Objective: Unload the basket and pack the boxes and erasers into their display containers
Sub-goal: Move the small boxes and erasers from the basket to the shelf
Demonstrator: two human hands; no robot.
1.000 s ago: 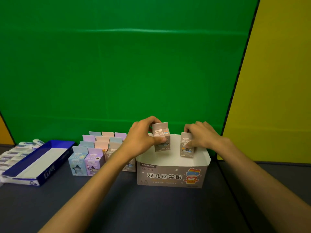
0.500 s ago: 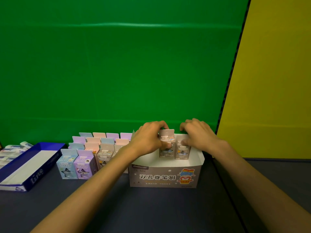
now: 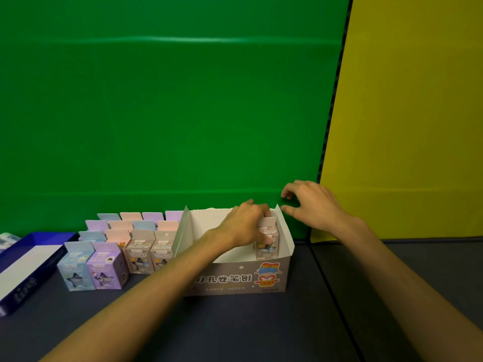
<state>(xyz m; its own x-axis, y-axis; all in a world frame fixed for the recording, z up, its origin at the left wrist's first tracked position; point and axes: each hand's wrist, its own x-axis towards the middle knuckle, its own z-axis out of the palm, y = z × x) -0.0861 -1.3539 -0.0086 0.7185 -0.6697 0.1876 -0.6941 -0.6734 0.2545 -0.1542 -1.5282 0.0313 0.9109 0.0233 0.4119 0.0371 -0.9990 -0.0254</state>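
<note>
The left hand (image 3: 247, 223) is reaching into the display box (image 3: 236, 279) and gripping a small grey box (image 3: 266, 240), fingers curled over its top flap and thumb pressing its front, so the grip is clamped on that box. The grey box is standing upright inside the display box, against its right wall near the front. The right hand (image 3: 312, 202) is hovering just above and beyond the display box's right rear corner, fingers loosely curled and apart, holding nothing.

The display box is sitting on a dark grey table (image 3: 235, 327), which is running up to a green backdrop (image 3: 170, 105); a yellow panel (image 3: 407, 113) is standing to the right of the display box, behind the right forearm.

Just left of the display box, rows of small boxes (image 3: 122, 246) in blue, purple, pink and grey are standing upright, the nearest of them almost touching its left flap. Further left of the display box a blue tray (image 3: 39, 265) with a white floor is lying, and beyond it some pale packets (image 3: 7, 240) are showing at the frame edge, too blurred to tell apart. The left forearm is crossing the front left of the display box and hiding part of its printing.

The display box's front is showing Chinese characters reading 孔卷笔刨 beside a colourful cartoon figure; white lettering on the blue tray's side is unreadable
</note>
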